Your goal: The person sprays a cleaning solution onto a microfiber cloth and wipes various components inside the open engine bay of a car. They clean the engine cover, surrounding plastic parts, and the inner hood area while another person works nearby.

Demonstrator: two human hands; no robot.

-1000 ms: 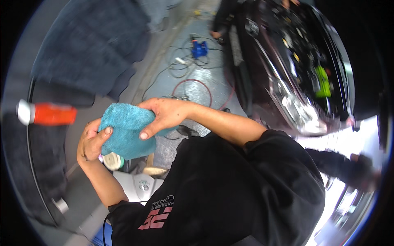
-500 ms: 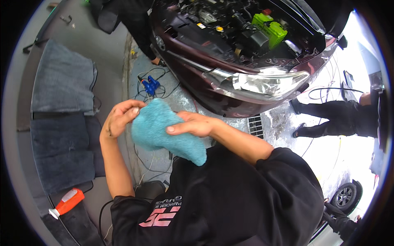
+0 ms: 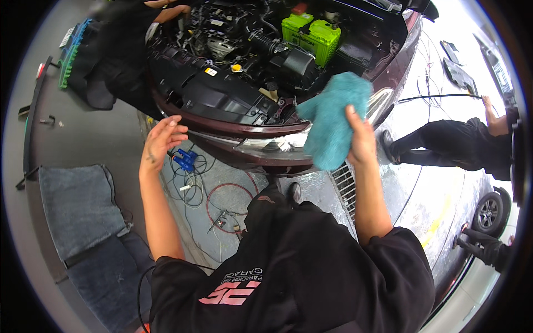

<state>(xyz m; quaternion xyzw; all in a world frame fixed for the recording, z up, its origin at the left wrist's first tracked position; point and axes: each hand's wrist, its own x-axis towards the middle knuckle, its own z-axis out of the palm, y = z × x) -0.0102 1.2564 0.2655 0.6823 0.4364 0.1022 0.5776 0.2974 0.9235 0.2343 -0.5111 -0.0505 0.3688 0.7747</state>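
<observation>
Right hand [image 3: 363,141]: fingers gripping a teal cloth [image 3: 336,125], thumb on its near side. Cloth raised over the car's [image 3: 233,123] front edge as viewed; contact cannot be told. Left hand [image 3: 159,143]: lifted, fingers loosely bent and free, well apart from the cloth. Lower, on the floor [image 3: 321,195]: blue tool [image 3: 185,160]. Farther: green battery [image 3: 319,44] beside the exposed engine [image 3: 222,47]; dark-clothed person [image 3: 444,143] at right.
</observation>
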